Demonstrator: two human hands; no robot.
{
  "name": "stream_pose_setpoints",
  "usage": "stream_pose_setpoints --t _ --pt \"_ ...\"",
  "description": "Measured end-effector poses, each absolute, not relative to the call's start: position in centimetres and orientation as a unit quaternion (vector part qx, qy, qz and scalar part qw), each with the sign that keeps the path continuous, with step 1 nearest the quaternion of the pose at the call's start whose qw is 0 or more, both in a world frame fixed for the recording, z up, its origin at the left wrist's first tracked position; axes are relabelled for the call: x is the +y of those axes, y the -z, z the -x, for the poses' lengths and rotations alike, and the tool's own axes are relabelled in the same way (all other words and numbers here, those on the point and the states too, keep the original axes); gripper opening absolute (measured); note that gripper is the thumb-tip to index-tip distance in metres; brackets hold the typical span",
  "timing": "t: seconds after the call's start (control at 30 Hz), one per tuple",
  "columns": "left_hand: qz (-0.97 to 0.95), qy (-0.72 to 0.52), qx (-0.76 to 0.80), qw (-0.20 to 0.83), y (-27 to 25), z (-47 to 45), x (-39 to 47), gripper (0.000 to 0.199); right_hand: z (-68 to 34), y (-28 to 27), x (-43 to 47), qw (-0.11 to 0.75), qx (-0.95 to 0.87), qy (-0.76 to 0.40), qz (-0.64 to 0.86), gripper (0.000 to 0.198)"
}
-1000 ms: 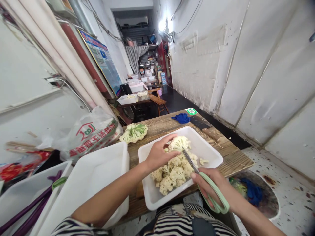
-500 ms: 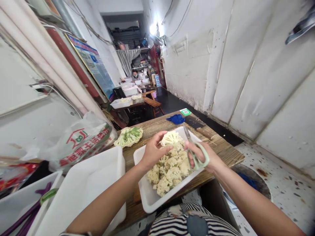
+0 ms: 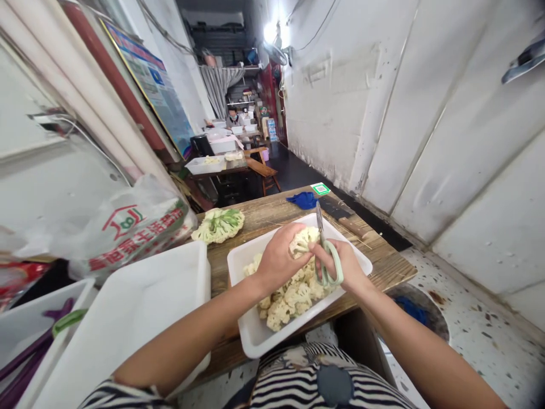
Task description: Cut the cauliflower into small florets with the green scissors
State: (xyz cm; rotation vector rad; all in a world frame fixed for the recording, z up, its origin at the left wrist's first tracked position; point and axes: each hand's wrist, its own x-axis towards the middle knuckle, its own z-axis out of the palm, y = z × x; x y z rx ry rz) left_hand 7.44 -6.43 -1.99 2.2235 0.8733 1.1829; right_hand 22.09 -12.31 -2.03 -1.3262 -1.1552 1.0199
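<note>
One creamy-white cauliflower piece [image 3: 302,241], pale-stemmed and knobbly-edged, sits between both hands [image 3: 277,255].

Lower left, as I view it from afar: purple stalks [image 3: 34,363] in a white bin [image 3: 21,321], with a plastic bag [image 3: 131,233] bearing red lettering beyond. At the far end of the near tabletop [image 3: 389,267]: a blue cloth [image 3: 303,200], a green-and-white card [image 3: 321,188] and a knife [image 3: 347,223] with a wooden handle. Farther back I make out a second table [image 3: 236,165], a wooden chair [image 3: 260,167], a person [image 3: 234,120] and a grey curtain [image 3: 220,88]. Upper left, a blue poster [image 3: 155,85]; upper centre, a fan [image 3: 279,54] below a bright lamp [image 3: 272,31].
</note>
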Motion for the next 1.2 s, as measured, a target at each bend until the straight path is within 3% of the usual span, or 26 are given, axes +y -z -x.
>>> stream_pose_setpoints --t 0.4,0.73,1.0,1.2 --pt "-0.821 -0.453 0.278 0.209 0.1 -7.8 -6.9 0.051 -21.3 2.1 -13.1 0.585 -0.507 -0.280 0.567 0.042" --pt "-0.824 -0.449 0.288 0.190 0.1 -8.5 -7.0 0.058 -21.0 2.4 -13.0 0.589 -0.508 -0.236 0.582 0.039" --pt "-0.817 -0.479 0.303 0.107 0.9 -9.5 -7.1 0.066 -20.9 2.7 -12.4 0.617 -0.493 -0.212 0.576 0.038" --pt "-0.818 -0.468 0.314 0.117 0.1 -9.4 -7.2 0.068 -21.4 2.6 -12.6 0.618 -0.488 -0.223 0.574 0.035"
